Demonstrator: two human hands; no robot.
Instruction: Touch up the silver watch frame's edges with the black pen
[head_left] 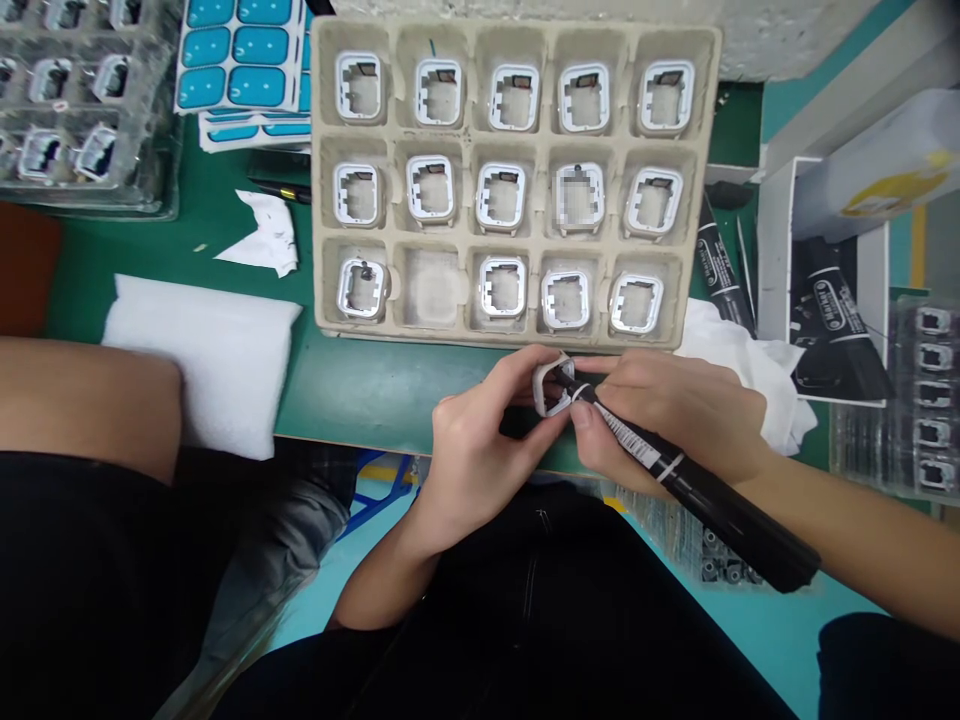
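Note:
My left hand pinches a small white frame at the front edge of the green table. In my right hand is a black marker, its tip inside the frame's opening and its thick end pointing down to the right. Just beyond my hands lies a beige tray with rows of square pockets. Similar white frames, such as one at the front, sit in the pockets. One front-row pocket, second from the left, holds no frame.
A white pad lies left, beside another person's arm. Blue sticker sheets and clear trays are behind it. White cloth, more markers and a white box stand at the right.

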